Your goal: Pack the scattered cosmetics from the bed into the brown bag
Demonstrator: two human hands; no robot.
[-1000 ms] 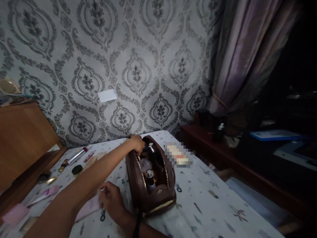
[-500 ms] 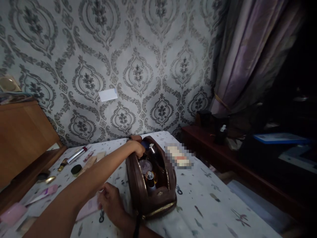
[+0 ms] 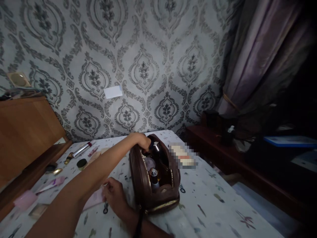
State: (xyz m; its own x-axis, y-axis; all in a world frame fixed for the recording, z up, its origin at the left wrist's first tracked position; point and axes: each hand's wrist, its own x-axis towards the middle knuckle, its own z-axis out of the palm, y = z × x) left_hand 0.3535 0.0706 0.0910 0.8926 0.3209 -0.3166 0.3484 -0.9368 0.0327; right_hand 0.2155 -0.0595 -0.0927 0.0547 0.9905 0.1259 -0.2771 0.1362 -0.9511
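A brown zip bag (image 3: 138, 178) lies gaping on the patterned sheet. Reaching over its far left rim, my left hand (image 3: 143, 141) is curled down inside, its fingertips hidden. Beside that hand a silver-capped bottle (image 3: 156, 147) pokes up in the bag. Nearer to me in it are a round clear-lidded container (image 3: 150, 162) and a second bottle with a shiny cap (image 3: 154, 173). My right hand (image 3: 114, 196), dark band at the wrist, is left of the bag with fingers curled closed. They meet the edge of a flat pink packet (image 3: 95, 199); whether they grip it is unclear.
Left on the sheet are a silver tube (image 3: 83, 149), a dark-lidded jar (image 3: 81, 163), a pink tube (image 3: 55, 183) and a pink-capped item (image 3: 24, 200). A blurred-out flat item (image 3: 183, 156) lies right of the bag. A wooden headboard (image 3: 29, 122) stands left.
The view has shifted, so everything sits slightly farther right. My left hand is still in the bag, lifted a little at the rim. My right hand stays by the pink packet.
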